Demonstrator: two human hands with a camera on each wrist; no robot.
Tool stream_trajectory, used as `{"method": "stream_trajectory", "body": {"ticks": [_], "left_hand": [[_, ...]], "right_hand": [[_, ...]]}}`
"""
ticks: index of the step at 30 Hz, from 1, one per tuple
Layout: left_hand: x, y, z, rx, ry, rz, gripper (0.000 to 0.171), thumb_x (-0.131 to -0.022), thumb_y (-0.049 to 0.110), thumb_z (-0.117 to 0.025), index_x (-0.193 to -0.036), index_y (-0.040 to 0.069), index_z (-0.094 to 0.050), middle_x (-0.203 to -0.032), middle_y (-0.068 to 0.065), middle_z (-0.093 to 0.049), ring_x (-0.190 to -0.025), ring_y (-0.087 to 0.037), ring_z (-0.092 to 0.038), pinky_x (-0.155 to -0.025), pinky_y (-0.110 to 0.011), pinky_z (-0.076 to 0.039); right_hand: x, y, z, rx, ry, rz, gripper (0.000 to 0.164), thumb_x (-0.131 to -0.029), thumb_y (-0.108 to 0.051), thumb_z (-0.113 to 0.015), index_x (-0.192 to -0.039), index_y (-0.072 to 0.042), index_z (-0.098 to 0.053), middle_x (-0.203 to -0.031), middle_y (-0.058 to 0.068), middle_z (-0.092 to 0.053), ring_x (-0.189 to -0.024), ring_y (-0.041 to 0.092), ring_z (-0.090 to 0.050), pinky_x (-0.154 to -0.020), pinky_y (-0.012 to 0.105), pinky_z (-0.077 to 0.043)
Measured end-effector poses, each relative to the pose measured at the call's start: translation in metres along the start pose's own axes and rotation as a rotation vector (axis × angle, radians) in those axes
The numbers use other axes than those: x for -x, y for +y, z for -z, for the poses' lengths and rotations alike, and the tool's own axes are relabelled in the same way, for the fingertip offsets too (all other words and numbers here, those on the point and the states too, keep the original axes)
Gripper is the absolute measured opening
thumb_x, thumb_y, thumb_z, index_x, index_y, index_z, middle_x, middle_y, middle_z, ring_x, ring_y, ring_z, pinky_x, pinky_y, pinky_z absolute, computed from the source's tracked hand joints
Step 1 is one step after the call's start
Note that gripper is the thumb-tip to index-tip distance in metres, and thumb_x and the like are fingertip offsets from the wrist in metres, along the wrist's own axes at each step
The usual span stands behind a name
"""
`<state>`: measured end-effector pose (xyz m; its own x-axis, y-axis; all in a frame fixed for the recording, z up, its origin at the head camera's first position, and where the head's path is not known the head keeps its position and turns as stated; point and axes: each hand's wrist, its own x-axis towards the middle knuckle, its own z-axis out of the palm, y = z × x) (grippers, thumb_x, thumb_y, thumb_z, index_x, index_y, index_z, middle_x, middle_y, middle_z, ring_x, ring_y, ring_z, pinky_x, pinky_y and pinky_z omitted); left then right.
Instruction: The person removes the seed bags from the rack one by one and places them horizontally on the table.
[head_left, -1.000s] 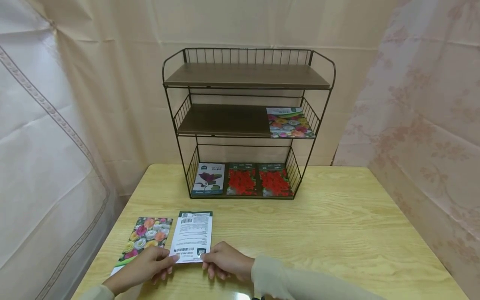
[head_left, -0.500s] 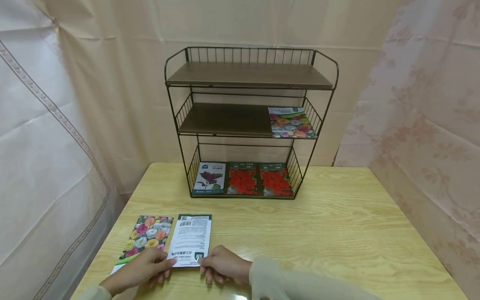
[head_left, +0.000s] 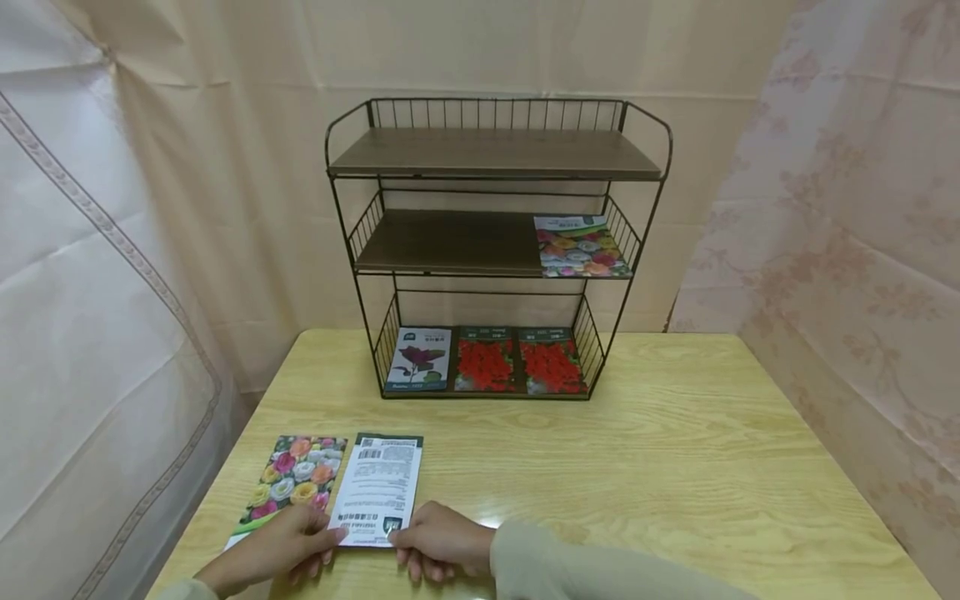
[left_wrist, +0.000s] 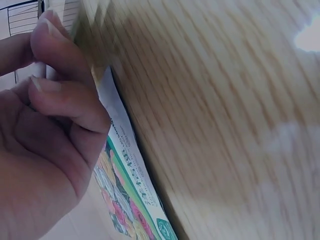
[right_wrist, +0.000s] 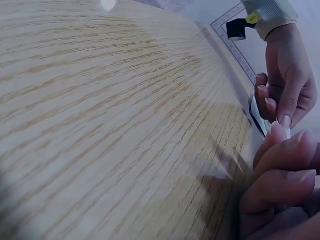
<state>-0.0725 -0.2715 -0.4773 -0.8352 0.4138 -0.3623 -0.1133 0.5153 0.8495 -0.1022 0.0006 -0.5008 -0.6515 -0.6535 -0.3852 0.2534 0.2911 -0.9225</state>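
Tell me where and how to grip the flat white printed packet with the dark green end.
Probably pinch the white packet by its near corners, thumbs on top, coming from the person's side: it is thin, its near edge faces the left hand and right hand, and the multicoloured flower-print packet flanks its left.

1. Left hand [head_left: 296,537]: pinches near-left corner of vegetable seed packet [head_left: 378,492]; left thumb [head_left: 333,535] on top, fingers curled.
2. Right hand [head_left: 447,542]: pinches near-right corner of packet; right thumb [head_left: 402,537] on top, remaining fingers curled just beside it.
3. Left wrist [head_left: 221,575]: bare, left of packet and nearer the body.
4. Right forearm [head_left: 592,568]: pale-sleeved to the wrist, extending rightward from packet.
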Motion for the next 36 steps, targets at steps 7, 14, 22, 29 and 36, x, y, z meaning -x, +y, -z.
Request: {"method": "stream_trajectory", "body": {"ticks": [7, 14, 22, 29, 36], "left_hand": [[0.001, -0.005, -0.001, 0.002, -0.020, 0.033, 0.044, -0.107, 0.035, -0.057, -0.076, 0.005, -0.068, -0.063, 0.000, -0.064, -0.049, -0.006, -0.047, -0.045, -0.018, -0.032], [0.005, -0.008, -0.003, -0.018, -0.010, 0.050, 0.044, -0.109, 0.026, -0.053, -0.076, 0.002, -0.069, -0.064, -0.003, -0.065, -0.055, -0.012, -0.054, -0.053, -0.023, -0.038], [0.008, -0.009, -0.005, -0.027, 0.012, 0.094, 0.044, -0.108, 0.027, -0.054, -0.073, 0.003, -0.068, -0.060, -0.003, -0.064, -0.053, -0.013, -0.059, -0.052, -0.023, -0.038], [0.009, -0.009, -0.005, -0.046, 0.017, 0.111, 0.048, -0.108, 0.030, -0.055, -0.069, 0.006, -0.067, -0.052, 0.002, -0.061, -0.045, -0.007, -0.053, -0.046, -0.017, -0.032], [0.013, -0.006, -0.005, -0.059, 0.036, 0.137, 0.050, -0.108, 0.032, -0.054, -0.067, 0.006, -0.067, -0.053, -0.002, -0.064, -0.042, -0.004, -0.050, -0.043, -0.017, -0.030]], "right_hand": [[0.000, -0.002, 0.001, 0.013, -0.012, -0.048, 0.037, -0.099, -0.023, -0.065, -0.065, -0.008, -0.065, -0.050, -0.002, -0.055, -0.033, 0.002, -0.034, -0.033, 0.016, -0.026], [0.001, -0.003, 0.001, 0.050, -0.009, -0.084, 0.033, -0.096, -0.017, -0.064, -0.066, -0.004, -0.068, -0.049, 0.000, -0.056, -0.032, 0.002, -0.035, -0.030, 0.015, -0.028], [0.003, -0.006, -0.004, 0.042, -0.002, -0.097, 0.034, -0.098, -0.015, -0.066, -0.067, -0.001, -0.070, -0.048, -0.001, -0.054, -0.032, 0.002, -0.036, -0.031, 0.016, -0.029], [0.003, -0.006, -0.004, 0.046, -0.015, -0.097, 0.036, -0.100, -0.016, -0.067, -0.068, 0.000, -0.069, -0.047, -0.001, -0.054, -0.032, 0.003, -0.037, -0.032, 0.015, -0.030], [0.003, -0.006, -0.006, 0.081, 0.009, -0.087, 0.038, -0.099, -0.018, -0.069, -0.066, 0.000, -0.068, -0.046, -0.001, -0.053, -0.033, 0.003, -0.038, -0.032, 0.016, -0.030]]}}
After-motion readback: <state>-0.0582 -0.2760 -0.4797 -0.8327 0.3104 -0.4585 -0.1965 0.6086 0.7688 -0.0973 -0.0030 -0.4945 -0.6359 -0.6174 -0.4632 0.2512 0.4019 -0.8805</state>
